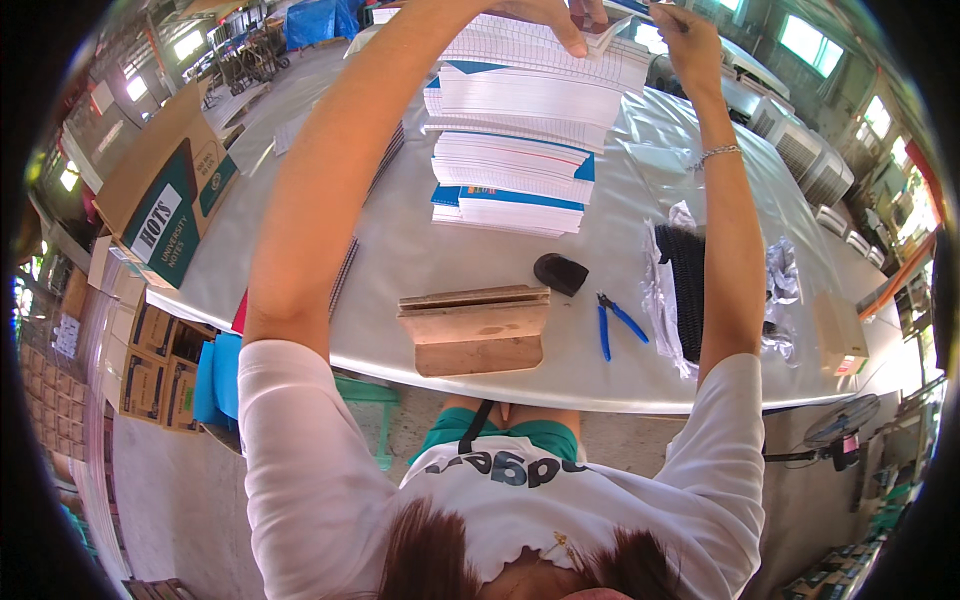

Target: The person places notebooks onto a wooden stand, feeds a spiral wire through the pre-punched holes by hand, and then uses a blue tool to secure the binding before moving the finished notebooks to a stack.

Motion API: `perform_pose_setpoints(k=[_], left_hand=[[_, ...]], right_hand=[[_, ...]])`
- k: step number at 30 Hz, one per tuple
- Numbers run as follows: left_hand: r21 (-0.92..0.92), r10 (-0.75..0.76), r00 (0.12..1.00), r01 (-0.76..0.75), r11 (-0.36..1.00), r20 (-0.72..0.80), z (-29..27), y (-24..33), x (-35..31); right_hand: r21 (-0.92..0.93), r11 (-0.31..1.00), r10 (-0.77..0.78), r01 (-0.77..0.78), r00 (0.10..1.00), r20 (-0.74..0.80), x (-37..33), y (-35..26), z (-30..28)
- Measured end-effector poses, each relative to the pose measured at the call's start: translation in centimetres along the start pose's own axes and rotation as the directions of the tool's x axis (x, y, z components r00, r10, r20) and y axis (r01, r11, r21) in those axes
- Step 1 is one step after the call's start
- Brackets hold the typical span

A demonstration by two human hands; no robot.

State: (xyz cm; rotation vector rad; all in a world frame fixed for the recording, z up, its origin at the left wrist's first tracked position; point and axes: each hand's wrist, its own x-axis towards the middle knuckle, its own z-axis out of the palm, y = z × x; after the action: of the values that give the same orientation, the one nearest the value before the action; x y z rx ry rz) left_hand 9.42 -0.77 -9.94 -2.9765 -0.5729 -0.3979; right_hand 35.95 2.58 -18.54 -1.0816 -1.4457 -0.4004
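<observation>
A tall stack of lined paper bundles [530,95] with blue covers between them stands on the table in front of me. My left hand [555,18] is at its far top, partly cut off by the upper picture edge. Its thumb and a finger grip the sheets of paper [606,38], whose corner curls up. To the right of the stack's top, my right hand [685,35] is raised with its fingers pinched together. What they hold, if anything, is too small to make out. A bracelet circles that wrist.
Near me on the white-covered table [480,250] lie a wooden block holder [475,330], a black rounded object [561,274], blue-handled cutters [615,325] and black coils [680,290] in torn wrapping. An open carton [165,205] stands left, a small box [840,335] right.
</observation>
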Motion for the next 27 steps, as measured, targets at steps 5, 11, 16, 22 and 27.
perform_pose_setpoints(k=[5,11,16,22,27], left_hand=[[0.003,-0.109,0.993,0.11,0.994,-0.053,-0.3,0.9,-0.4],[-0.088,-0.118,0.99,0.112,0.99,-0.071,0.0,-0.7,-0.4],[-0.115,-0.113,0.992,0.106,0.988,-0.056,0.4,-1.9,-1.0],[-0.233,-0.119,0.993,0.113,0.966,-0.011,0.6,-2.1,-0.8],[-0.274,-0.106,0.994,0.105,0.956,0.008,0.4,-1.9,-1.3]], right_hand=[[0.125,0.984,0.124,-0.126,0.992,0.019,0.8,3.2,-3.0],[0.439,0.889,0.161,-0.133,0.986,-0.028,0.1,4.9,-3.1],[0.45,0.869,0.225,-0.206,0.974,0.011,-1.5,2.6,-2.9],[0.572,0.79,0.268,-0.221,0.963,0.003,-2.3,2.4,-2.9],[0.552,0.809,0.248,-0.204,0.969,-0.005,-2.7,2.4,-2.6]])
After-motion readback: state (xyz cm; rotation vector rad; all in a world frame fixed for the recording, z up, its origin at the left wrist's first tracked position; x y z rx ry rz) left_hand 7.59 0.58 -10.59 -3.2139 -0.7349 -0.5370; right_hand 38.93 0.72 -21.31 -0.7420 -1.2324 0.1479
